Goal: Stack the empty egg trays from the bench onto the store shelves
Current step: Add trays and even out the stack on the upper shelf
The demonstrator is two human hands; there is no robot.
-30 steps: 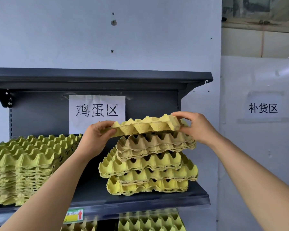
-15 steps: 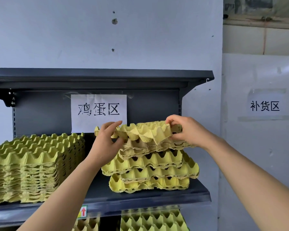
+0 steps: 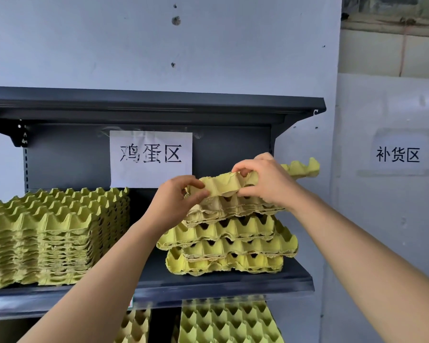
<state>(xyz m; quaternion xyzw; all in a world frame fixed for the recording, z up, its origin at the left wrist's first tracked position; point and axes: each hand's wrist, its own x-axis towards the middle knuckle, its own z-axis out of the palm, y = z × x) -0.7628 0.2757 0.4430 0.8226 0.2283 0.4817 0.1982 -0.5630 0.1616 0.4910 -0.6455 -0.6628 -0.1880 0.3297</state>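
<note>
A yellow-green egg tray (image 3: 223,185) lies tilted on top of an uneven stack of egg trays (image 3: 229,246) on the right part of the dark shelf (image 3: 223,284). Its far corner (image 3: 305,167) sticks out past the shelf's right side. My left hand (image 3: 178,201) pinches the tray's near left corner. My right hand (image 3: 263,181) grips its near edge from above. Two brownish trays sit directly beneath it in the stack.
A tall, neat stack of egg trays (image 3: 50,236) fills the shelf's left part. A paper sign (image 3: 150,159) hangs on the back panel, under an upper shelf (image 3: 156,105). More trays (image 3: 228,323) lie on the level below. A white wall with another sign (image 3: 398,154) stands at right.
The top tray has turned and shifted right, so one corner now overhangs the shelf's side. Both hands moved right and closer together along its near edge.
</note>
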